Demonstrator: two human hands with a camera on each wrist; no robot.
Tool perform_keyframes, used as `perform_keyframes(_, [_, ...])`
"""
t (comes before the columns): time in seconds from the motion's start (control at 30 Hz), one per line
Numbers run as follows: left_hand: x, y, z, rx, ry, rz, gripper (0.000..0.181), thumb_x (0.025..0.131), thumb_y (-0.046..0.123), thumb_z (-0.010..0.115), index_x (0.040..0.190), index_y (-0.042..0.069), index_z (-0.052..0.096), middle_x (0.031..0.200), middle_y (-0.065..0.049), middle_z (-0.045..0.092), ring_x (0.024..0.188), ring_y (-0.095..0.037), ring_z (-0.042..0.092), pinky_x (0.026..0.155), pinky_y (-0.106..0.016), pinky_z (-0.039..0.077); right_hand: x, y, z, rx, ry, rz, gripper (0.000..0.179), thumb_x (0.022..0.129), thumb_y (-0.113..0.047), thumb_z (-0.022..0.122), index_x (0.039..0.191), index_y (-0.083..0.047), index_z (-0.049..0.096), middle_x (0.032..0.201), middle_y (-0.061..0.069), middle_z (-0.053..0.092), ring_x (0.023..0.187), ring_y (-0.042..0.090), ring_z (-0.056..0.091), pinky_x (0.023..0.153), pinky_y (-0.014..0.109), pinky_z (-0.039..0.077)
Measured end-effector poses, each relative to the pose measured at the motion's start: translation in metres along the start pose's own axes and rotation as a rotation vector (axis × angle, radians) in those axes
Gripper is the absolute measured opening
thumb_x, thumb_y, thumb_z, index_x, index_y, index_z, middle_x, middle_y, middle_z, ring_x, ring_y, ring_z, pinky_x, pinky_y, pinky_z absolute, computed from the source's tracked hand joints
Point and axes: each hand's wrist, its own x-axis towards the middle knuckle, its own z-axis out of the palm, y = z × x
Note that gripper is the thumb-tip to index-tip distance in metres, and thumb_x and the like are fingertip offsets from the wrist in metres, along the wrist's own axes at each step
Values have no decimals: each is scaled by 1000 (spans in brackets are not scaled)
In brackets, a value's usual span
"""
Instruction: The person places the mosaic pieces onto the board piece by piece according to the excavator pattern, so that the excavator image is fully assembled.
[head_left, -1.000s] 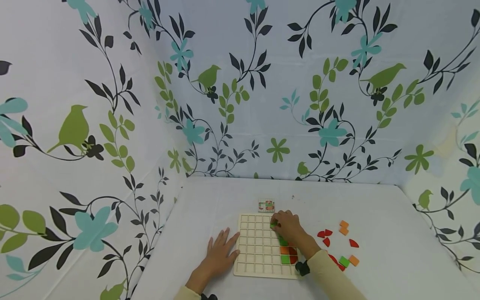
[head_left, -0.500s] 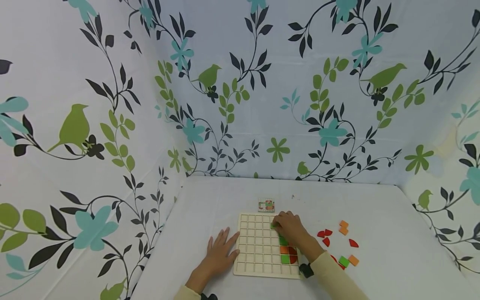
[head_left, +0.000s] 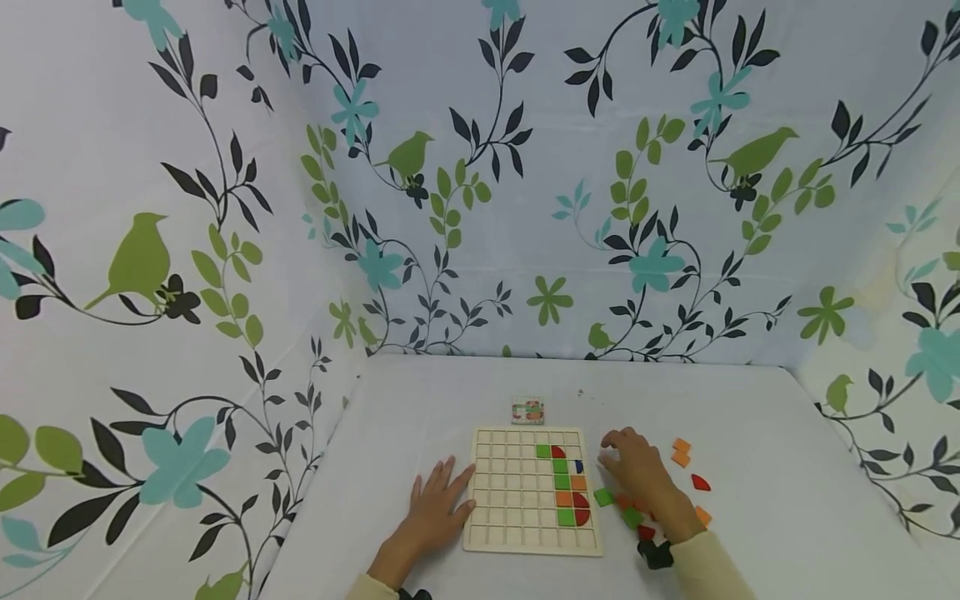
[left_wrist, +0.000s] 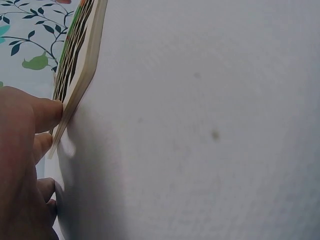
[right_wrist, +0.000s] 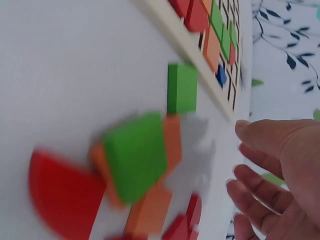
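A wooden grid board (head_left: 510, 492) lies on the white table, with green and orange square tiles, red quarter-round tiles and a dark blue tile (head_left: 579, 467) in its right-hand columns. Near its top sits a green tile (head_left: 542, 451) beside a red quarter-round tile (head_left: 558, 452). At the board's left edge rests my left hand (head_left: 437, 515), fingers spread, thumb and fingertips touching the rim (left_wrist: 82, 80). My right hand (head_left: 636, 471) hovers off the board's right side with bent, loose fingers and nothing between them. Under that hand, loose tiles lie partly hidden, including a green one (right_wrist: 182, 87).
A small pattern card (head_left: 528, 410) lies behind the board. Two orange tiles (head_left: 681, 452) and a red quarter-round tile (head_left: 701, 482) lie farther right. In the right wrist view a green tile (right_wrist: 135, 155) leans on orange ones. Patterned cloth surrounds the table.
My right hand has let go of the green tile at the board's top and moved right, over the loose tiles. My left hand stays put. The head view has shifted slightly.
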Motion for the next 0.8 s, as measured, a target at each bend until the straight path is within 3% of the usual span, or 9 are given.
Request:
perform_keyframes(0.2, [-2, -1, -1, -2, 4, -7, 60, 107, 40, 58, 161, 20, 44, 172, -23, 26, 159, -49, 20, 120, -80, 8, -15, 30, -10, -29, 15, 59, 28, 93, -17, 80, 115, -2, 69, 104, 14, 65, 88, 27, 60, 84, 58, 57])
perform_keyframes(0.33, [-2, 0, -3, -7, 3, -7, 59, 107, 40, 57, 162, 20, 44, 172, -23, 25, 159, -49, 20, 120, -80, 7, -20, 40, -8, -10, 20, 90, 24, 93, -12, 79, 113, -2, 70, 102, 13, 63, 87, 27, 60, 85, 63, 54])
perform_keyframes(0.6, [-1, -1, 1, -9, 15, 1, 58, 107, 38, 57, 161, 19, 45, 172, -24, 26, 159, -50, 20, 120, -80, 7, -13, 41, 1, -46, 37, 124, 30, 90, -27, 85, 96, -4, 66, 88, 10, 55, 79, 25, 54, 77, 52, 51])
perform_keyframes(0.8, [1, -2, 3, -14, 17, 1, 59, 107, 38, 57, 161, 20, 44, 172, -23, 25, 159, -50, 19, 120, -80, 6, -7, 34, 7, -90, 59, 90, 30, 91, -26, 85, 102, -4, 69, 89, 10, 61, 83, 28, 58, 77, 50, 50])
